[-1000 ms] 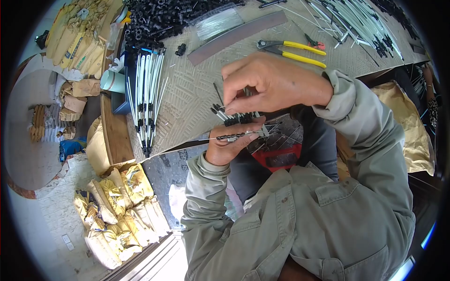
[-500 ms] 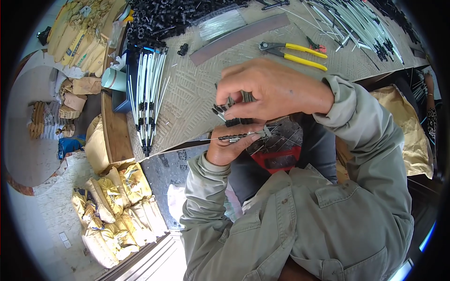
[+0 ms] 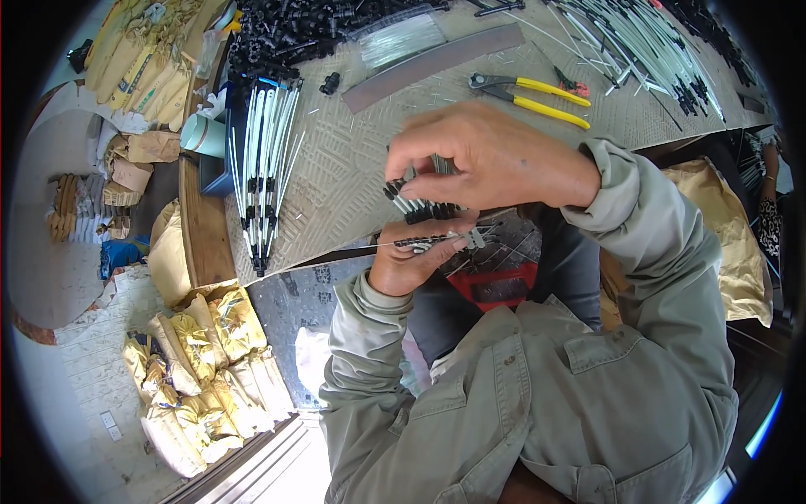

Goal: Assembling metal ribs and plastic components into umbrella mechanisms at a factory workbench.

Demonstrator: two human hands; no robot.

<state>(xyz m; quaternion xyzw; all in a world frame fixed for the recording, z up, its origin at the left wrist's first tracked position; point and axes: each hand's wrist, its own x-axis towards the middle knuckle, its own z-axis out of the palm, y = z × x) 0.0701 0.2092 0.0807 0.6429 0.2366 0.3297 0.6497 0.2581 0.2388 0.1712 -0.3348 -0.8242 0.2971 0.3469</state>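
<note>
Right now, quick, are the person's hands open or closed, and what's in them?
Left hand: closed, holding a bundle of pale rods with black fittings.
Right hand: fingers curled at the bundle; can't tell whether it's gripping anything.

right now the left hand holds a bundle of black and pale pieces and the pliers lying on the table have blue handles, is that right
Not quite: the pliers have yellow handles, as the head view shows. The left hand does hold the bundle of black and pale pieces, and the pliers do lie on the table.
</note>
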